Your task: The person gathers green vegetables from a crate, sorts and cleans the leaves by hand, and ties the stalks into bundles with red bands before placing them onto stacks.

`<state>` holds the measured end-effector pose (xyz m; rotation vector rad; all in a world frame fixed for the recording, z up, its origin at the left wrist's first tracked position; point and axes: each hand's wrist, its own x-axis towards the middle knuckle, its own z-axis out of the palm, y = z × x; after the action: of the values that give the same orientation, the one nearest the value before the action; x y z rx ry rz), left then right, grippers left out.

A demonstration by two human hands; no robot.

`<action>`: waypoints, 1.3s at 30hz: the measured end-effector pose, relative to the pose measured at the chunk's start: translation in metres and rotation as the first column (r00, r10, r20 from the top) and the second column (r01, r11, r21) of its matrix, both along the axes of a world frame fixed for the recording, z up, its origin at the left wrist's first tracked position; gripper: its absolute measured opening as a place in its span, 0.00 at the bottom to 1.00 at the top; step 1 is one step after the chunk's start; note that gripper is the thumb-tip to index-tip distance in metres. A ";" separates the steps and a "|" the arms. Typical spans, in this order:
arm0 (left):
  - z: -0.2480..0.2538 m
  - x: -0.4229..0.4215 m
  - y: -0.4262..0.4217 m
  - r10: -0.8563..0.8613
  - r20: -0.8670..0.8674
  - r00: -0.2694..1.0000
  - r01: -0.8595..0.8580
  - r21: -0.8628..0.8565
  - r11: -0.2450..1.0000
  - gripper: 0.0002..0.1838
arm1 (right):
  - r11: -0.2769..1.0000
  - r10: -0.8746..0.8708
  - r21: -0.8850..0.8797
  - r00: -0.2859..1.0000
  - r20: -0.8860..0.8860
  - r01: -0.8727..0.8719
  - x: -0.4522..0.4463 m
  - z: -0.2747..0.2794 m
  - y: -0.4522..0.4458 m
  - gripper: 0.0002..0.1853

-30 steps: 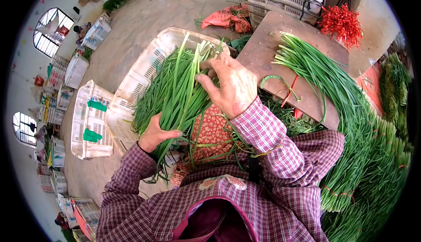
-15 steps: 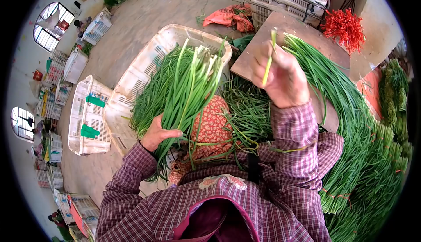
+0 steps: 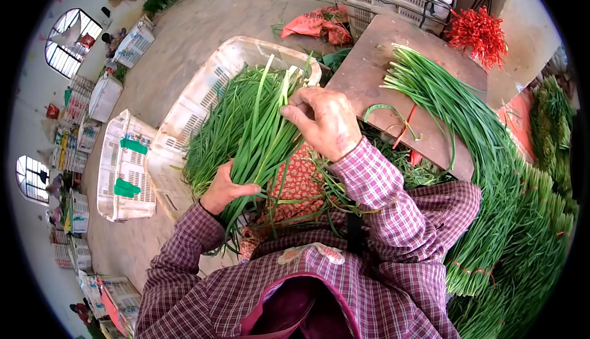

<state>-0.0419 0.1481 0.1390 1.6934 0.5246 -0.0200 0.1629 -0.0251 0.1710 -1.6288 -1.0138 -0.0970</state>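
green stalks (image 3: pixel 263 133) are at 11 o'clock, by the pale crate (image 3: pixel 236 45). from my far-off seat i see the l hand (image 3: pixel 226 190) wrapped round them, clamped on. the r hand (image 3: pixel 326 121) is up at their pale ends, thumb + finger close; can't tell if it pinches one. tied bunches (image 3: pixel 470 282) at 4 o'clock have red bands, so prob. done. no band shows on the held lot, so i'd say it's abt half done. the pile (image 3: pixel 439 87) on the brown board (image 3: pixel 369 71), 2 o'clock, looks untied too.
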 end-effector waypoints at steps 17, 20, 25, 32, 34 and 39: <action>0.002 -0.002 0.000 0.000 -0.029 1.000 0.000 -0.008 1.000 0.33 | 0.983 -0.118 -0.083 0.908 0.402 0.165 0.008 0.004 -0.019 0.08; 0.006 0.000 -0.004 -0.034 -0.023 0.999 0.034 0.008 0.999 0.33 | 0.986 -0.080 -0.097 0.894 0.441 0.136 0.003 -0.004 -0.002 0.09; 0.007 0.002 -0.006 -0.021 -0.048 0.999 0.021 -0.003 1.000 0.35 | 0.987 -0.078 -0.067 0.800 0.594 0.146 0.011 -0.013 0.008 0.09; 0.007 -0.008 -0.003 0.029 -0.110 0.994 -0.036 -0.061 0.997 0.38 | 0.833 -0.536 0.228 0.634 0.558 0.504 0.077 -0.012 -0.016 0.09; 0.001 -0.017 0.007 0.043 -0.108 0.993 -0.053 -0.095 0.994 0.38 | 0.746 -0.567 0.028 0.613 0.551 0.665 0.097 -0.014 -0.046 0.07; -0.005 -0.028 0.012 0.125 -0.106 0.986 -0.138 -0.127 0.982 0.39 | 0.715 -0.349 -0.532 0.890 0.292 0.455 0.083 -0.036 -0.067 0.22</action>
<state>-0.0700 0.1604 0.1344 1.5291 0.6930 -0.0416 0.2463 -0.0919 0.1350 -2.4498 -0.8332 -0.2401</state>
